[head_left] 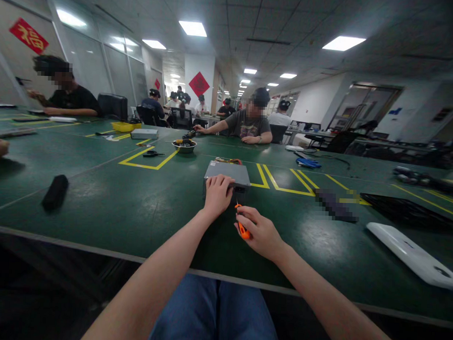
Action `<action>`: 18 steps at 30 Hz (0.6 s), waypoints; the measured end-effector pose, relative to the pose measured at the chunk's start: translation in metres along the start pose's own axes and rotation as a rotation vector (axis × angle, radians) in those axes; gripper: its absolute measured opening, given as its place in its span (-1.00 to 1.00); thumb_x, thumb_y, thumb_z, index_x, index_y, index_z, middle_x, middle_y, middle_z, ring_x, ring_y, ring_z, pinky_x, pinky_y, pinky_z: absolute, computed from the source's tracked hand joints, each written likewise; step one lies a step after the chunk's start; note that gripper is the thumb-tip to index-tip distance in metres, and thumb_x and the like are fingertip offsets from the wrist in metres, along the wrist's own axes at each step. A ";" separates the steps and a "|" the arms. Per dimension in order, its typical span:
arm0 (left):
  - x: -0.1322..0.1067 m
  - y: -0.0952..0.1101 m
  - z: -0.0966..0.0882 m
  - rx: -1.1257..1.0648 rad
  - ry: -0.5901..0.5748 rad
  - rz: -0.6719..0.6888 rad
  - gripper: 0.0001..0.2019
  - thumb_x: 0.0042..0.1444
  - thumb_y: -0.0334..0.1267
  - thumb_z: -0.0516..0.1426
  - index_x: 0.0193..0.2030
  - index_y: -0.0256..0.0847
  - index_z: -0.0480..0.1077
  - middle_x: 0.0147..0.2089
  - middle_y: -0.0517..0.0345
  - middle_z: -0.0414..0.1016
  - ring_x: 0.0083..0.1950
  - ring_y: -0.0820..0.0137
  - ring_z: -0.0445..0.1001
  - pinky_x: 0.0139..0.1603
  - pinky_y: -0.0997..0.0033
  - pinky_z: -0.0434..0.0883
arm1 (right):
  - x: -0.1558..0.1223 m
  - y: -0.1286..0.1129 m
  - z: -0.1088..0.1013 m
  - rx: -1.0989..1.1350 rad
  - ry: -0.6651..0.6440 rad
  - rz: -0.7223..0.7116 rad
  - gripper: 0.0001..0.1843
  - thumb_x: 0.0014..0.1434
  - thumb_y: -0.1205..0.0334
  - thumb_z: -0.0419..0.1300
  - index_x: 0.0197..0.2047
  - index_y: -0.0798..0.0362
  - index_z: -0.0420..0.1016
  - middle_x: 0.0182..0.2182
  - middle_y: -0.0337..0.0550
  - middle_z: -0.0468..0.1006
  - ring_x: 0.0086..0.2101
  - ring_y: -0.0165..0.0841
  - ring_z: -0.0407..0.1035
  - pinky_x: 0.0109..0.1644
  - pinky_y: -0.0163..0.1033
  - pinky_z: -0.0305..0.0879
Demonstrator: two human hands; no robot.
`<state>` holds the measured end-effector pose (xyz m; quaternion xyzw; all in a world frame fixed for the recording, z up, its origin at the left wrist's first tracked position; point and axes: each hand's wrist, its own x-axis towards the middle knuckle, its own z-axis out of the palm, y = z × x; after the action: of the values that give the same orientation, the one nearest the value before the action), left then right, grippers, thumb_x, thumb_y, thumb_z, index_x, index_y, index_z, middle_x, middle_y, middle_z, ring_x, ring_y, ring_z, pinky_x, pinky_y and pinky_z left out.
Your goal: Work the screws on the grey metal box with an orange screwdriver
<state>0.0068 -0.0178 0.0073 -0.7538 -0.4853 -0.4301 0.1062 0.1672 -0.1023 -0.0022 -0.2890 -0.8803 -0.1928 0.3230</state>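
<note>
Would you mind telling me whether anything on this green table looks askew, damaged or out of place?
Nothing looks spilled or broken. The left hand rests on the grey metal box, which sits flat; the right hand holds an orange-handled screwdriver at it. Only the white panel lies slanted near the table edge.

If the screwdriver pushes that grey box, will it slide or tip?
The grey box looks like rigid sheet metal, so probably no flex. Low and flat on the smooth green table, it seems likelier to slide than tip. The left hand on its near edge probably steadies it against the screwdriver.
</note>
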 end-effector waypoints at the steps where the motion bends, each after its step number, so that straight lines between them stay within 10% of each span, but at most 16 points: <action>1: 0.000 0.000 0.000 0.003 0.000 -0.001 -0.78 0.07 -0.33 0.06 -0.12 -0.08 0.32 -0.08 0.12 0.36 -0.01 0.26 0.26 0.06 0.21 0.12 | -0.001 0.000 0.001 0.002 -0.011 -0.008 -0.82 0.20 0.34 0.03 -0.10 0.06 0.28 -0.05 0.05 0.34 -0.21 -0.33 0.40 -0.20 -0.25 0.41; 9: 0.000 0.000 0.001 0.003 0.018 0.000 -0.78 0.06 -0.34 0.07 -0.13 -0.07 0.32 -0.10 0.13 0.36 -0.02 0.26 0.26 0.06 0.22 0.12 | 0.002 0.006 -0.001 0.005 0.256 0.129 -0.82 0.14 0.29 0.14 -0.15 0.04 0.27 -0.28 -0.07 0.41 -0.30 -0.36 0.40 -0.31 -0.32 0.41; 18: 0.000 0.000 -0.001 0.000 0.006 -0.004 -0.78 0.06 -0.35 0.07 -0.12 -0.08 0.32 -0.10 0.13 0.36 -0.03 0.25 0.26 0.05 0.21 0.12 | 0.003 0.007 -0.007 -0.073 0.180 0.126 -0.88 0.14 0.26 0.14 -0.24 0.06 0.28 -0.38 -0.15 0.46 -0.44 -0.42 0.37 -0.37 -0.34 0.30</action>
<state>0.0065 -0.0181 0.0078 -0.7516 -0.4863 -0.4325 0.1070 0.1730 -0.0996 0.0060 -0.3369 -0.8203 -0.2289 0.4015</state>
